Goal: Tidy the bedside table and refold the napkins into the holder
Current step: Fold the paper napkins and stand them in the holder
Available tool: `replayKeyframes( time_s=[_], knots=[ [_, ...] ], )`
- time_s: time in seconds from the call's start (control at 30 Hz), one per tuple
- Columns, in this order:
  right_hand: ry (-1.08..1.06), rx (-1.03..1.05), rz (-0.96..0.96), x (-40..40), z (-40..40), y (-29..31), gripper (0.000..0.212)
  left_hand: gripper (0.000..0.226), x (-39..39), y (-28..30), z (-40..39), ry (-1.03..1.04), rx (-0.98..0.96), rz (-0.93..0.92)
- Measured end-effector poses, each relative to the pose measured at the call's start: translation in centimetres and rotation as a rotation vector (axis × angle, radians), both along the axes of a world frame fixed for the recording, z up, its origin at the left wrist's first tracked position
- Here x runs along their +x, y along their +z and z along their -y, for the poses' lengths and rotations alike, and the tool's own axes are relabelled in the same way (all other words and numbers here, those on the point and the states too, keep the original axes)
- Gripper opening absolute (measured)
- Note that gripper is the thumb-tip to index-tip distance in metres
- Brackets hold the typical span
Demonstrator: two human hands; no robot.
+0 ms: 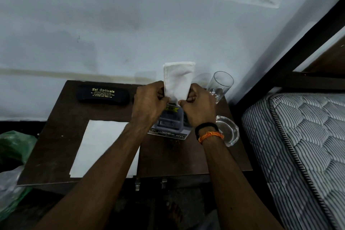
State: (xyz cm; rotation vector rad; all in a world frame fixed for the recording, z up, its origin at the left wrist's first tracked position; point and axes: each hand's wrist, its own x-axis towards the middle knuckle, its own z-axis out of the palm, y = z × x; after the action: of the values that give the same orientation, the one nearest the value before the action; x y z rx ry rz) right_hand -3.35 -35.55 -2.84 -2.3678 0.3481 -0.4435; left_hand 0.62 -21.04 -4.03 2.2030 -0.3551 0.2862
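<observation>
Step in hand: refolding. Both hands hold one folded napkin [178,80] upright over the back of the tabletop [56,136], above a small grey box [169,118], which may be the holder; cannot tell for certain.

Left hand [149,102]: fingers curled, pinching the napkin's lower left edge. Right hand [198,105]: fingers curled, pinching the lower right corner. Both clenched on the cloth, knuckles toward the camera, thumbs hidden. Forearms come in from below and converge at the napkin; bands on the right wrist.

Napkin stands as a tall narrow strip, upper end free, against the wall. A second napkin [100,147] lies flat and unfolded on the near left of the tabletop, partly under the left forearm.

Next move, as judged: lower the strip into the holder, keeping the fold shut with both pinches until it seats. Then take up the flat one.

Also there: black spectacle case [103,95] at back left, tumbler [220,86] tilted by the wall just beside the right hand, glass dish [227,130] near the right wrist.
</observation>
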Motion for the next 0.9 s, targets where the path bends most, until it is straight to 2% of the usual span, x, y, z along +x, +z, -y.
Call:
replayKeyframes(
  time_s=[0.2,0.3,0.43,0.6,0.77,0.9],
  knots=[
    [0.024,-0.007,-0.042,-0.1,0.1,-0.2,0.023,0.013,0.2,0.1,0.1,-0.004,0.079,0.003],
    [0.006,0.044,-0.028,-0.1,0.2,0.1,0.020,0.012,0.2,0.2,0.0,-0.012,0.076,-0.018],
    [-0.007,-0.010,-0.044,0.0,0.3,0.1,0.013,0.016,0.7,0.3,-0.4,-0.042,0.037,-0.097],
    [-0.001,-0.029,-0.080,0.0,0.4,-0.2,0.012,0.017,0.7,0.8,-0.8,-0.104,0.061,-0.111],
    [-0.014,0.069,-0.020,-0.2,0.3,0.7,0.016,0.014,0.8,0.8,-0.9,-0.129,0.078,-0.141],
    [-0.011,0.003,0.003,-0.2,0.2,0.7,0.014,0.020,0.8,0.9,-1.0,-0.151,0.091,-0.152]
  ],
)
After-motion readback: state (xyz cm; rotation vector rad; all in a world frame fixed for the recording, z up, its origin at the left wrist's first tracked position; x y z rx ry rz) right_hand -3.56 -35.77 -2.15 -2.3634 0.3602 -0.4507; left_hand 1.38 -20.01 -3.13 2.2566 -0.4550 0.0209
